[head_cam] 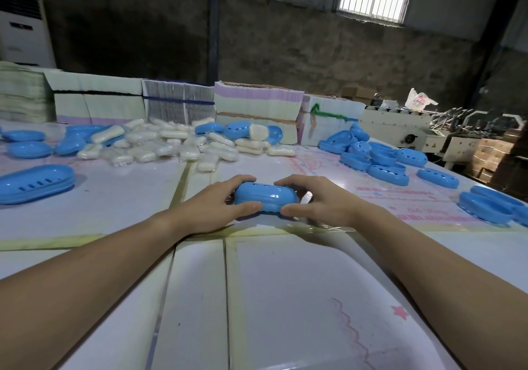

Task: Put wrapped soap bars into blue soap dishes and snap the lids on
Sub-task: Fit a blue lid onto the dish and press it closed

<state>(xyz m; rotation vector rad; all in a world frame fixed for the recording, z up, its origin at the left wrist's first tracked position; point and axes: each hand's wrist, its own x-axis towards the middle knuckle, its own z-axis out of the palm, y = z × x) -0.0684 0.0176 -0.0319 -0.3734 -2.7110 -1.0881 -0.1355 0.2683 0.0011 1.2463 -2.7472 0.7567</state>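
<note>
Evidently held the blue soap dish clamped from both ends: left hand curled round one end, right hand round the other, with thumbs on the near rim and fingers hooked over the far side of the slotted lid. Kept it low over the table, just on the near side of the heap of wrapped soap bars. Showed nothing through the lid slots, so could not tell whether a bar lay inside, nor whether the seam had clicked fully home. Looked like the lid-snapping step.

Judged it light, thin-walled moulded plastic: stiff along the rim, likely springy across the dome, and glossy enough to slip under dry fingertips. Seemed best taken at the two rounded ends, with pressure squeezed along the rim where lid meets base. Pressing mid-dome would probably only flex the lid without seating it. Judged the wrapped bars soft-skinned and slick in their film, easy to pinch by the long sides.

Noted stacked dish bases well to the left of the heap, a loose pile of blue lids off to the heap's right, and bundled flat cartons standing directly behind the heap.
</note>
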